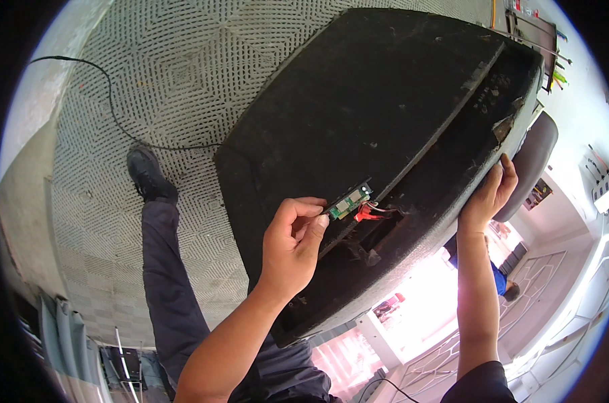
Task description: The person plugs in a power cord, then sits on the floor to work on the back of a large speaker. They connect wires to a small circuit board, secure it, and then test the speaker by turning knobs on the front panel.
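Note:
My left hand (pixel 294 242) pinches a small green circuit board (pixel 350 201) on a dark backing, with red and white wires (pixel 370 209) running from it toward an opening (pixel 385 235) in a large black piece (pixel 331 101). The board is held over that piece, beside a long raised strip. My right hand (pixel 489 191) grips the piece's scuffed right rim, fingers curled over it. The black piece has a long recess along that side, with a torn patch near its upper end.
Patterned grey matting (pixel 150 80) lies underfoot, with a black cable (pixel 106 80) across it and my shoe (pixel 143 168) on it. A dark padded shape (pixel 540 148) is beyond the right rim. A person in blue (pixel 499 279) is in the bright background. Tools (pixel 558 80) lie at upper right.

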### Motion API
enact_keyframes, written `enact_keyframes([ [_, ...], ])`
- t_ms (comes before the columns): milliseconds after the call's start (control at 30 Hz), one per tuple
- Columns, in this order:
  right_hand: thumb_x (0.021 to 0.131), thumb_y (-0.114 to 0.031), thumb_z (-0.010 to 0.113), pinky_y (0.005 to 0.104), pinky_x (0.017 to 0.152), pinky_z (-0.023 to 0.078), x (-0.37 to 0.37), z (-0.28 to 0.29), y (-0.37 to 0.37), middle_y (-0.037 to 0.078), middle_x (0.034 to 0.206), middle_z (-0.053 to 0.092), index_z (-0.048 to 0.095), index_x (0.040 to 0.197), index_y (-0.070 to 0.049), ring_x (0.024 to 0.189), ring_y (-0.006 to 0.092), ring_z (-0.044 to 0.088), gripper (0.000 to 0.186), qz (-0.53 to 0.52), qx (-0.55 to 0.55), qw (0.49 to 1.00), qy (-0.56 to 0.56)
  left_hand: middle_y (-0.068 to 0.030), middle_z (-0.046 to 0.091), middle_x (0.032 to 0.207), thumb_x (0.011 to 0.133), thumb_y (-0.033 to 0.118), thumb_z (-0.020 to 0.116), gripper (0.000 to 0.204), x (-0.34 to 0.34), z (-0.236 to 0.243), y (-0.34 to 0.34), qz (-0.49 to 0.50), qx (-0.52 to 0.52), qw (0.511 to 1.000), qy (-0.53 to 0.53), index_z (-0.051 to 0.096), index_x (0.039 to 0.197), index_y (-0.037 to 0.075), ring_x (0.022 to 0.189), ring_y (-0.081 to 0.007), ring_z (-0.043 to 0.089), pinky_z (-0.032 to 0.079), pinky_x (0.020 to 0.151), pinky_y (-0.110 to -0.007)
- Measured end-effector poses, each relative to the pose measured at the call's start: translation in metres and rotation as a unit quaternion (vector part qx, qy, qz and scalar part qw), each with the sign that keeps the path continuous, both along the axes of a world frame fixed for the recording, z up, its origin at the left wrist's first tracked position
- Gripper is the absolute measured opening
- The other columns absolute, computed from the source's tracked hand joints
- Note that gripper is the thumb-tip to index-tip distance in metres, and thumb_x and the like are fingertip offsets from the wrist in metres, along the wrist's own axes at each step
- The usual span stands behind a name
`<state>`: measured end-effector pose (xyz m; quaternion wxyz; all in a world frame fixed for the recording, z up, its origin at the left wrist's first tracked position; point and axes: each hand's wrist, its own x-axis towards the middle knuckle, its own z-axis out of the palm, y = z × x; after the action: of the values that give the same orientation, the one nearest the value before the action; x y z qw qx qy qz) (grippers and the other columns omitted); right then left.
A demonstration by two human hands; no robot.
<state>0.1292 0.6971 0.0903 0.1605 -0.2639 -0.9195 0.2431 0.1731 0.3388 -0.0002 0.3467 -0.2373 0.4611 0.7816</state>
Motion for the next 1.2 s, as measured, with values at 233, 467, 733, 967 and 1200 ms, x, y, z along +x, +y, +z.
enact_keyframes([
  [233,0.114,-0.016,0.056,0.0296,0.109,0.042,-0.001,-0.001,-0.003,0.008,0.132,0.061,0.057,0.140,0.002,0.118,0.0150,0.055,0.031,-0.003,0.014,1.000,0.004,-0.0125,0.072,0.125,0.106,0.004,0.070,0.010,0.000,-0.001,0.009,0.002,-0.018,1.000,0.009,0.063,0.113,0.001,0.098,-0.0103,0.068,0.056,0.087,-0.026],
  [467,0.113,-0.014,0.056,0.0302,0.109,0.042,0.001,-0.002,-0.001,0.008,0.134,0.061,0.058,0.139,0.001,0.118,0.0148,0.055,0.031,0.004,0.002,1.000,0.014,-0.0128,0.071,0.112,0.089,0.005,0.082,0.026,-0.035,0.004,0.014,-0.098,-0.249,0.911,0.313,0.072,0.113,0.006,0.100,-0.0337,0.068,0.056,0.087,-0.042],
  [733,0.113,-0.011,0.055,0.0308,0.111,0.041,0.001,-0.004,-0.002,0.008,0.137,0.060,0.058,0.141,-0.001,0.121,0.0147,0.055,0.030,0.012,0.013,1.000,0.019,-0.0099,0.071,0.092,0.089,0.004,0.084,0.017,-0.035,0.020,0.032,-0.134,-0.192,0.936,0.264,0.071,0.101,0.006,0.079,-0.0300,0.069,0.054,0.069,-0.041],
  [967,0.113,-0.012,0.055,0.0308,0.111,0.041,0.001,-0.002,-0.001,0.008,0.138,0.059,0.057,0.142,-0.001,0.122,0.0154,0.055,0.031,0.015,0.012,1.000,0.005,-0.0023,0.071,0.092,0.101,0.006,0.079,0.010,-0.018,0.021,0.020,-0.090,-0.077,0.992,0.034,0.071,0.106,0.002,0.077,-0.0073,0.062,0.050,0.069,-0.025],
  [1200,0.113,-0.012,0.056,0.0313,0.112,0.041,0.001,-0.003,-0.002,0.009,0.137,0.060,0.058,0.141,0.000,0.122,0.0160,0.055,0.031,0.017,0.019,1.000,0.003,0.0035,0.068,0.096,0.106,0.010,0.075,0.011,-0.018,0.016,0.017,0.015,0.014,0.998,-0.066,0.070,0.111,0.002,0.082,-0.0017,0.058,0.047,0.072,-0.020],
])
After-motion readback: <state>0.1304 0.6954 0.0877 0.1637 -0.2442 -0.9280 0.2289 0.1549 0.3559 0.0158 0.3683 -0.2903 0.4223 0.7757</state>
